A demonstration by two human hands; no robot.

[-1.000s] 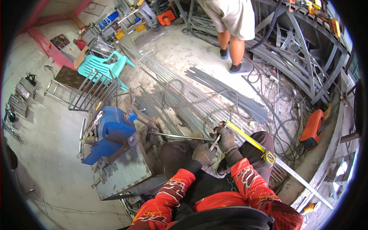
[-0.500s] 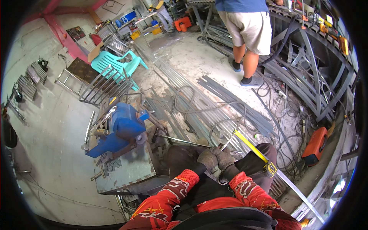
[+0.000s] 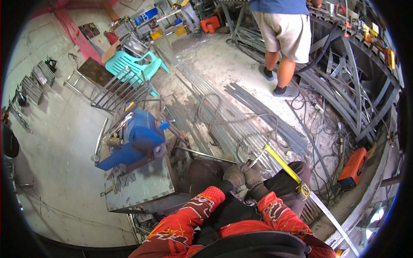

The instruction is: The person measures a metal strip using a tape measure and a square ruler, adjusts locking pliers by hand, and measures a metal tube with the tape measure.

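Observation:
My left hand (image 3: 233,177) and my right hand (image 3: 253,177), both in grey-brown work gloves, are closed side by side above my lap. A thin metal rod (image 3: 206,154) runs from beside the workbench to my fingers, and both hands appear to grip its end. A short pale strip (image 3: 259,156) sticks out past my right hand towards the tip of a yellow tape measure blade (image 3: 282,163). The tape measure case (image 3: 303,191) rests on my right thigh, blade drawn out. What lies between my gloved fingers is partly hidden.
A blue bench vise (image 3: 140,135) sits on a metal workbench (image 3: 144,185) at my left. Metal bars (image 3: 266,118) and cables cover the floor ahead. A person (image 3: 282,38) stands beyond. A turquoise chair (image 3: 133,66) is far left, a red toolbox (image 3: 352,169) right.
The view has shifted slightly, moving the surroundings a little in the picture. My hands keep the same closed hold, and the tape measure stays on my thigh.

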